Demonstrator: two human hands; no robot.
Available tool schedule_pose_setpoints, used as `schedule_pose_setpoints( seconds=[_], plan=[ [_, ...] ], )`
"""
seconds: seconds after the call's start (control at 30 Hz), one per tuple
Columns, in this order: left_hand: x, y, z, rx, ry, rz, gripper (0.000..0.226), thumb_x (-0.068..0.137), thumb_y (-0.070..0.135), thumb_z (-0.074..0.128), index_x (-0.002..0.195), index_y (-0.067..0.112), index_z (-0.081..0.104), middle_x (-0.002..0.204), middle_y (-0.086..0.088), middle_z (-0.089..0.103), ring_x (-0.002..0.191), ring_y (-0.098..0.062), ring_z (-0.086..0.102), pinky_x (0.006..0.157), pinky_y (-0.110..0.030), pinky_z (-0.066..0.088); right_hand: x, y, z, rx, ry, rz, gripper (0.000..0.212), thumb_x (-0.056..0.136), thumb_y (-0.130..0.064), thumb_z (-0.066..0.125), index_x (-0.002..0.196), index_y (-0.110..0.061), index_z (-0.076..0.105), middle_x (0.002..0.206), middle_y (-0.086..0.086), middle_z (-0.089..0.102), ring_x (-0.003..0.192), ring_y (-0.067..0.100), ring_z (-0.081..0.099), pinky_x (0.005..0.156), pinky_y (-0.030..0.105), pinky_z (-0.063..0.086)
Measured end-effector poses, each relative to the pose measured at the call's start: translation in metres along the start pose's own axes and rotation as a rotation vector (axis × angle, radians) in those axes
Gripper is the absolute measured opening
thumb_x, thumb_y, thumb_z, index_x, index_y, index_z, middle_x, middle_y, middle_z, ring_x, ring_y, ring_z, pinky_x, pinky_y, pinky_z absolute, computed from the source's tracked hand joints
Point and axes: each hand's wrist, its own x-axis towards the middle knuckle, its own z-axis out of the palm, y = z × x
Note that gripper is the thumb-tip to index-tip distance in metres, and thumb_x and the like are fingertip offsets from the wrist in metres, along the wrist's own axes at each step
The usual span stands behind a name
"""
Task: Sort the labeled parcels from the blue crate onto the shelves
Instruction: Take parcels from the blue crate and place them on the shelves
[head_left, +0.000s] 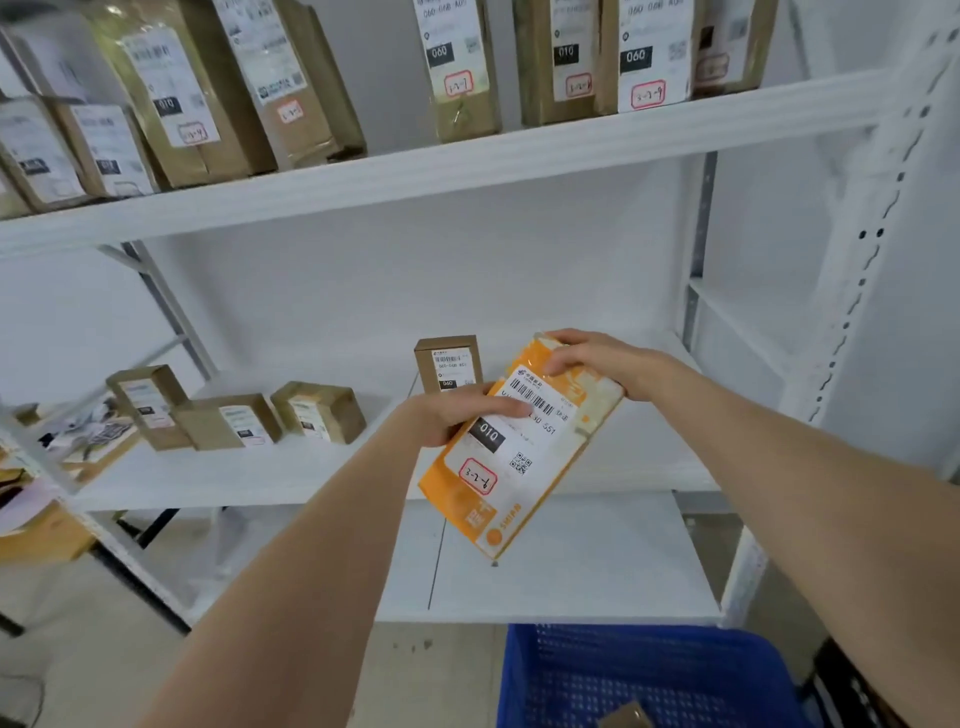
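Observation:
I hold an orange parcel (524, 467) tilted in the air in front of the middle shelf (291, 478). Its white label reads 010 and has a red-framed tag marked 3-2-6. My left hand (457, 415) grips its left edge, thumb lying across the label. My right hand (597, 364) grips its far top corner. The blue crate (571, 675) sits below at the bottom right, with a corner of a brown parcel (626, 717) showing inside it.
Several brown labeled boxes (228, 421) stand on the middle shelf's left part, and one small box (448, 364) stands just behind the orange parcel. The top shelf (467, 161) carries a row of upright labeled parcels. A white perforated upright (878, 291) borders the right side.

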Motion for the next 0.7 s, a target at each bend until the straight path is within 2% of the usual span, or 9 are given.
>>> schedule_pose_setpoints(
  seconds=[0.1,0.17,0.2,0.23,0.3,0.37,0.43,0.5,0.7],
  plan=[
    [-0.003,0.003,-0.018,-0.055,0.076,0.035,0.036,0.081,0.032,0.071,0.113,0.019,0.062,0.105,-0.006,0.073,0.092,-0.022,0.071,0.075,-0.033,0.058,0.007,-0.012,0.010,0.043,0.070,0.006,0.051,0.075,-0.023,0.074,0.124,-0.029,0.059,0.101,-0.001,0.071,0.083,0.016,0.069,0.068,0.027,0.053],
    [-0.004,0.000,-0.029,-0.136,0.151,0.065,0.043,0.079,0.033,0.073,0.117,0.014,0.062,0.106,-0.008,0.072,0.095,-0.026,0.070,0.079,-0.037,0.057,0.012,-0.013,0.018,0.064,0.252,-0.002,0.069,0.074,-0.039,0.077,0.136,-0.028,0.049,0.121,-0.003,0.061,0.097,0.014,0.060,0.081,0.028,0.044],
    [-0.003,-0.002,-0.034,-0.182,0.187,0.086,0.047,0.078,0.034,0.074,0.118,0.013,0.062,0.108,-0.010,0.072,0.097,-0.028,0.069,0.084,-0.041,0.056,0.014,-0.010,0.019,0.094,0.331,0.009,0.081,0.073,-0.048,0.076,0.142,-0.027,0.040,0.134,-0.001,0.051,0.110,0.018,0.053,0.090,0.034,0.039],
    [-0.003,-0.003,-0.037,-0.228,0.235,0.111,0.049,0.077,0.035,0.075,0.119,0.012,0.062,0.108,-0.010,0.072,0.098,-0.029,0.069,0.088,-0.045,0.054,0.014,-0.007,0.021,0.140,0.356,0.045,0.092,0.071,-0.055,0.074,0.147,-0.027,0.030,0.145,0.002,0.040,0.124,0.025,0.044,0.100,0.046,0.034],
    [-0.003,0.000,-0.045,-0.318,0.347,0.170,0.059,0.075,0.039,0.076,0.123,0.011,0.058,0.109,-0.012,0.071,0.100,-0.031,0.068,0.093,-0.051,0.051,0.010,-0.002,0.028,0.221,0.262,0.127,0.107,0.064,-0.064,0.073,0.150,-0.029,0.020,0.154,0.008,0.024,0.137,0.039,0.029,0.103,0.065,0.025],
    [-0.003,0.009,-0.051,-0.418,0.386,0.232,0.066,0.074,0.040,0.077,0.127,0.009,0.054,0.111,-0.013,0.070,0.102,-0.034,0.067,0.094,-0.054,0.049,0.007,0.003,0.044,0.253,0.102,0.168,0.109,0.055,-0.065,0.075,0.146,-0.027,0.029,0.149,0.011,0.032,0.134,0.043,0.032,0.103,0.069,0.026],
    [-0.005,0.022,-0.053,-0.465,0.396,0.276,0.064,0.074,0.040,0.077,0.126,0.010,0.056,0.109,-0.013,0.070,0.098,-0.033,0.068,0.091,-0.053,0.052,0.003,0.001,0.060,0.282,0.014,0.141,0.086,0.058,-0.062,0.077,0.131,-0.025,0.050,0.127,0.009,0.056,0.117,0.037,0.052,0.100,0.065,0.036],
    [-0.008,0.033,-0.055,-0.457,0.390,0.290,0.059,0.074,0.040,0.077,0.122,0.010,0.059,0.104,-0.012,0.072,0.093,-0.031,0.070,0.087,-0.051,0.054,0.002,-0.006,0.068,0.308,0.042,0.108,0.066,0.063,-0.056,0.078,0.117,-0.023,0.059,0.109,0.008,0.066,0.101,0.032,0.063,0.092,0.059,0.047],
    [-0.019,0.059,-0.054,-0.418,0.323,0.333,0.053,0.079,0.043,0.072,0.120,0.012,0.060,0.101,-0.010,0.073,0.090,-0.030,0.071,0.076,-0.044,0.058,-0.013,-0.027,0.060,0.309,0.163,0.064,0.073,0.051,-0.055,0.081,0.113,-0.024,0.060,0.102,0.007,0.070,0.095,0.030,0.067,0.082,0.054,0.054]
  ],
)
